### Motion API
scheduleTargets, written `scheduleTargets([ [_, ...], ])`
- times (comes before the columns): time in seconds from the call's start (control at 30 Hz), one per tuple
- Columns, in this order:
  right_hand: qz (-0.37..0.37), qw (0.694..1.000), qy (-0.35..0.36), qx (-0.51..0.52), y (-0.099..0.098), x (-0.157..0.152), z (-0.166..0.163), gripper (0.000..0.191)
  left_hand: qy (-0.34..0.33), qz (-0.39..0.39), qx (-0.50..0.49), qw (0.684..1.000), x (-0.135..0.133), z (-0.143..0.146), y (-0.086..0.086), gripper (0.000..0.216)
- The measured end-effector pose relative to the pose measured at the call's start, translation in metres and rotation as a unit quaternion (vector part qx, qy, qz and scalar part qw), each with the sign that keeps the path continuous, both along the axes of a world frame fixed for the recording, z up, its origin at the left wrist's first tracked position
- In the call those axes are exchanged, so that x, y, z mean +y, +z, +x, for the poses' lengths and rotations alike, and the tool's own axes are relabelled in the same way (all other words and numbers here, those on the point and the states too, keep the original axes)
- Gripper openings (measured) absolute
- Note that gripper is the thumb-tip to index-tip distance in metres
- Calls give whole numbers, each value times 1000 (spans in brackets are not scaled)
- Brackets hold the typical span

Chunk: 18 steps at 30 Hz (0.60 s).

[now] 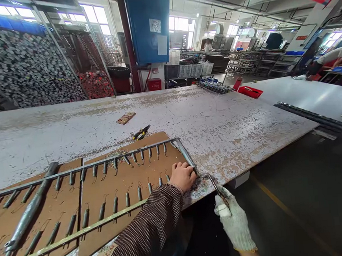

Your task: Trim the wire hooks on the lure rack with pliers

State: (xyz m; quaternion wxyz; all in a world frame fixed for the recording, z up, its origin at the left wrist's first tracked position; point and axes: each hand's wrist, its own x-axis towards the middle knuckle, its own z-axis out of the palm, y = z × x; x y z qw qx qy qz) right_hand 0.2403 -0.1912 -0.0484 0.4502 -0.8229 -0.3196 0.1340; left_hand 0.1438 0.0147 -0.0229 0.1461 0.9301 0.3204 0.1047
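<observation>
- Grey metal rack [103,165] lies flat on brown cardboard sheets [125,187] at the near edge of the bench [218,128]; small hooked parts [115,205] hang along its two rails.
- Left hand [183,176], bare, presses down with curled fingers on the rack's right end.
- Right hand [233,219], in a white glove, is closed around a thin metal hook [212,182] that extends from the rack's right end past the bench edge.
- Pliers [141,133] lie just beyond the rack, on the cardboard's far edge.
- Red tray [250,92] sits far beyond the rack.
</observation>
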Motion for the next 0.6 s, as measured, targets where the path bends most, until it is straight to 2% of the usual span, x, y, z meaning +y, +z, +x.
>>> scheduleTargets([
  [0.23, -12, 1000, 24, -8, -2, 5, 8, 63, -5, 3, 3, 1000, 0, -2, 3, 30],
  [0.43, -10, 1000, 8, -21, 1, 5, 11, 62, -30, -11, 12, 999, -2, -5, 9, 25],
  [0.6, -19, 999, 16, -35, -1, 0, 12, 64, -24, -13, 8, 1000, -4, -6, 6, 21],
])
